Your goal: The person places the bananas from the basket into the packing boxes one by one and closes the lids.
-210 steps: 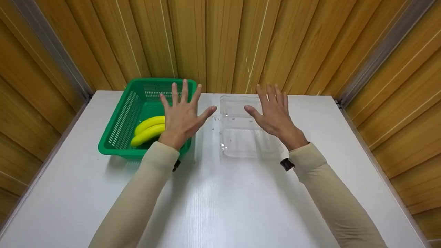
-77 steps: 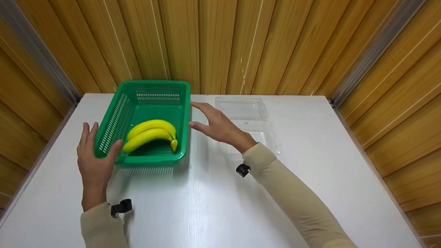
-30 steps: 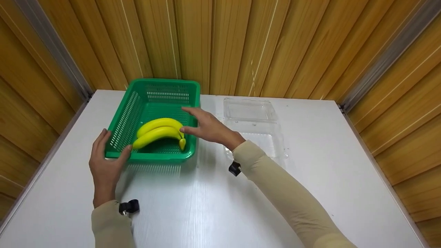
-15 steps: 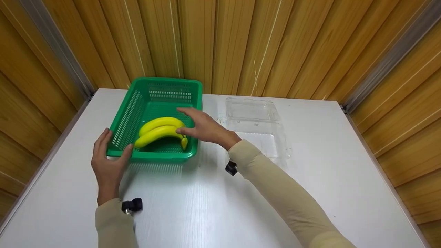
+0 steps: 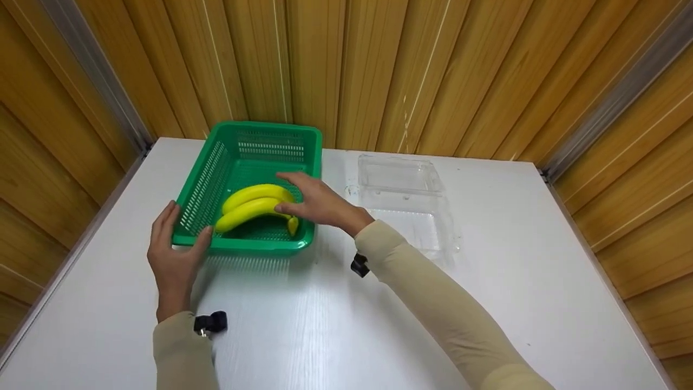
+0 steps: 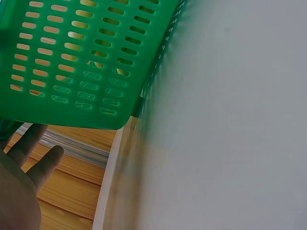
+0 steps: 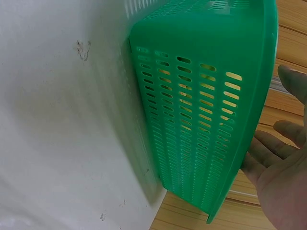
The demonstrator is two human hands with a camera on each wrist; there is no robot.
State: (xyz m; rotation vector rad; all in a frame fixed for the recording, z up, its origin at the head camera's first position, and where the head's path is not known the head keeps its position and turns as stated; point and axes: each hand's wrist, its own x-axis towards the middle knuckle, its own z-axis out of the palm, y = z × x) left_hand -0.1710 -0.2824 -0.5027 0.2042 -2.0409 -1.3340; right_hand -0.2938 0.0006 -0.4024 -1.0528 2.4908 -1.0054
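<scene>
A green plastic basket (image 5: 260, 245) stands on the white table, holding two yellow bananas (image 5: 254, 208) joined at the stem. My left hand (image 5: 176, 257) is at the basket's front left corner, fingers along the outside of the rim and thumb at the front edge. In the left wrist view, its fingers (image 6: 45, 165) are spread just beyond the rim. My right hand (image 5: 322, 203) reaches across the right rim with thumb and forefinger apart, the thumb overlapping the bananas near their stem. The right wrist view shows the hand (image 7: 283, 182) above the rim, with the bananas glimpsed through the slots.
A clear plastic clamshell box (image 5: 400, 176) lies opened on the table (image 5: 514, 271) to the right of the basket, partly behind my right wrist. Wood-patterned panels (image 5: 368, 70) rise along the back and both sides.
Earlier both hands were raised, fingers spread. Then the left came to the basket's front left corner. My right hand has moved from outside the right rim to over the bananas' stem end.
</scene>
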